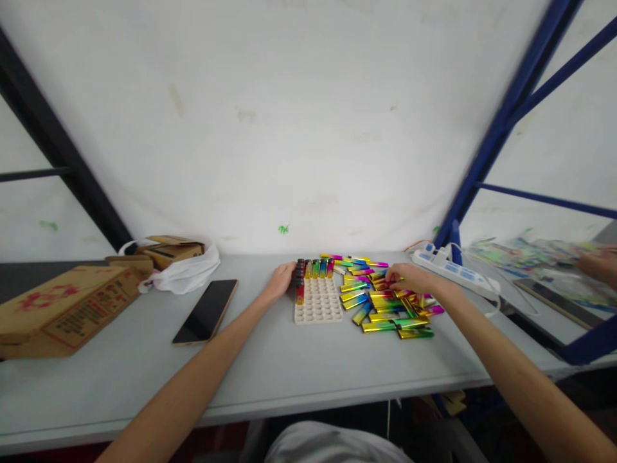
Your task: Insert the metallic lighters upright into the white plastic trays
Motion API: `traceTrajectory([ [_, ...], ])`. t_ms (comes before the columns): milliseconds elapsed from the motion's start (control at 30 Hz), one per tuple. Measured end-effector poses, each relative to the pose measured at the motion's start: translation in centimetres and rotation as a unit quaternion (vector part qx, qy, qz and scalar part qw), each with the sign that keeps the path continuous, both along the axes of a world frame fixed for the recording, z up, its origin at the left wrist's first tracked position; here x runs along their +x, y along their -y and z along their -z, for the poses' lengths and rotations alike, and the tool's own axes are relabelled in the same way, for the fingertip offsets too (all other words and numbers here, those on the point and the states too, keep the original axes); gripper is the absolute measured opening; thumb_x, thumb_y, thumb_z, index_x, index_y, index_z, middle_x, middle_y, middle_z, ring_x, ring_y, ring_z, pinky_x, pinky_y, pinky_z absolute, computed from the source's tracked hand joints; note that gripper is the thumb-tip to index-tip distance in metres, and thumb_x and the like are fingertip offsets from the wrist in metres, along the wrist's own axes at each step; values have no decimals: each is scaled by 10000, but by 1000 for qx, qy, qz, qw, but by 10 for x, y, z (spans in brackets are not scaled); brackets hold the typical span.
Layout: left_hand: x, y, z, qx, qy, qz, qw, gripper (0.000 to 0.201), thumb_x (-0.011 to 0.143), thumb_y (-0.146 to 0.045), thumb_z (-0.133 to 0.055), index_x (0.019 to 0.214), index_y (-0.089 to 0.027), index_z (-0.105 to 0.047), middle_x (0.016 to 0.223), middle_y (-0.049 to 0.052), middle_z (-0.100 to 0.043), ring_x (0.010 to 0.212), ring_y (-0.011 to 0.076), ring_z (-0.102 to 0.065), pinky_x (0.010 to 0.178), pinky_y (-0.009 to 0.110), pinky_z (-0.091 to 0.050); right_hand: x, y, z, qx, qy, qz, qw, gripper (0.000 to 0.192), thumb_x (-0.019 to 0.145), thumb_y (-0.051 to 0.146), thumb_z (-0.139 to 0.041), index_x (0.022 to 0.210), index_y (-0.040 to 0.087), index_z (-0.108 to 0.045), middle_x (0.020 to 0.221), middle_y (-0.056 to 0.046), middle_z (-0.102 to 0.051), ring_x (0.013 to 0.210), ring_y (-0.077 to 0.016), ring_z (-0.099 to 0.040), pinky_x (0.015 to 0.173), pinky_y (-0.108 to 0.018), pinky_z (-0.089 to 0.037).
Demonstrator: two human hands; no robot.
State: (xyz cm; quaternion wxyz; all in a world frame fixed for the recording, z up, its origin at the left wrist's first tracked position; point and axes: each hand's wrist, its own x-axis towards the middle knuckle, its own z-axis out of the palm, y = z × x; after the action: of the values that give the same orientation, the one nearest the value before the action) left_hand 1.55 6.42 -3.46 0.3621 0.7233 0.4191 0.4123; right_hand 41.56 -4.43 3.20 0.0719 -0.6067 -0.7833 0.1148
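Observation:
A white tray (pixel 319 315) with rows of round holes lies on the table. Shiny lighters (pixel 315 269) with dark tops stand upright along its back row and down its left column. My left hand (pixel 281 280) is closed at the tray's back left side, fingertips against the edge beside the upright lighters. On the right, a loose pile of metallic rainbow-coloured lighters (pixel 380 326) lies flat. My right hand (pixel 407 278) reaches into the back of this pile, with thumb and fingers pinched on a lighter that they mostly hide.
A black phone (pixel 206 312), a white plastic bag (pixel 186 275) and cardboard boxes (pixel 72 305) lie to the left. A power strip (pixel 456 270) with cables runs behind the right hand. A blue metal frame (pixel 486 148) rises at the right; beyond it shows another person's hand (pixel 600 265).

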Motion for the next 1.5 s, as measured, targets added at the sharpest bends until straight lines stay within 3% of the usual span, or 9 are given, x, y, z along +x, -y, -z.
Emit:
traceTrajectory([
  [267, 0, 3, -2, 7, 1, 1, 1000, 482, 859, -544, -406, 816, -193, -733, 955, 73, -794, 1023, 307, -665, 996, 405, -468, 6, -5, 3, 9, -18, 5, 1000, 190, 784, 341, -739, 891, 184, -740, 962, -105, -764, 891, -270, -703, 805, -350, -535],
  [433, 0, 3, -4, 14, 4, 6, 1000, 483, 855, -537, -402, 841, -194, -742, 958, 69, -796, 1024, 302, -666, 1001, 403, -467, -4, -2, -1, 23, -209, 7, 978, 406, 861, 568, -671, 986, 182, -671, 973, -100, -762, 900, -250, -704, 805, -365, -546],
  [567, 0, 4, -4, 14, 2, 8, 1000, 474, 849, -532, -401, 827, -198, -736, 951, 66, -793, 1013, 305, -666, 979, 406, -478, -41, 3, -8, 3, -396, -15, 918, 517, 805, 617, -741, 1045, 164, -678, 979, -98, -762, 910, -232, -703, 839, -366, -551],
  [767, 0, 5, -5, 17, -8, 6, 1000, 489, 869, -532, -384, 818, -190, -730, 928, 70, -788, 966, 297, -670, 947, 407, -488, -122, 5, -12, -32, -571, -16, 820, 446, 801, 602, -767, 933, 182, -697, 953, -57, -734, 910, -198, -683, 863, -341, -551],
  [900, 0, 6, -6, 22, -10, 15, 1000, 489, 874, -519, -381, 835, -185, -735, 974, 78, -792, 987, 289, -673, 967, 400, -484, -168, 3, -7, -67, -601, -57, 794, 443, 878, 666, -658, 928, 229, -600, 969, -43, -712, 926, -199, -674, 843, -342, -568],
  [1000, 1, 7, -7, 20, -10, 19, 1000, 501, 884, -518, -377, 856, -175, -741, 991, 84, -793, 987, 288, -676, 956, 391, -487, -194, 4, 2, -99, -620, -79, 775, 459, 907, 719, -572, 954, 269, -498, 810, 7, -666, 738, -182, -657, 743, -344, -570],
  [1100, 2, 8, -7, 17, -11, 19, 1000, 528, 891, -524, -364, 894, -163, -749, 1007, 89, -793, 981, 284, -675, 945, 387, -489, -211, 5, 15, -91, -611, -76, 783, 465, 921, 744, -515, 971, 285, -454, 645, 72, -489, 520, -138, -490, 570, -294, -495],
  [1200, 2, 7, -6, 21, -14, 16, 1000, 529, 885, -522, -357, 901, -166, -749, 1014, 82, -793, 995, 280, -667, 946, 381, -488, -219, 6, 28, -73, -598, -40, 797, 493, 895, 764, -530, 933, 279, -451, 621, 85, -348, 465, -109, -323, 444, -244, -312],
  [1500, 2, 8, -6, 19, -21, 3, 1000, 511, 888, -516, -357, 867, -176, -738, 969, 71, -787, 977, 281, -668, 926, 376, -487, -219, 7, 43, 89, -500, 37, 861, 550, 910, 697, -505, 636, 232, -397, 569, 44, -371, 554, -122, -357, 521, -267, -254],
])
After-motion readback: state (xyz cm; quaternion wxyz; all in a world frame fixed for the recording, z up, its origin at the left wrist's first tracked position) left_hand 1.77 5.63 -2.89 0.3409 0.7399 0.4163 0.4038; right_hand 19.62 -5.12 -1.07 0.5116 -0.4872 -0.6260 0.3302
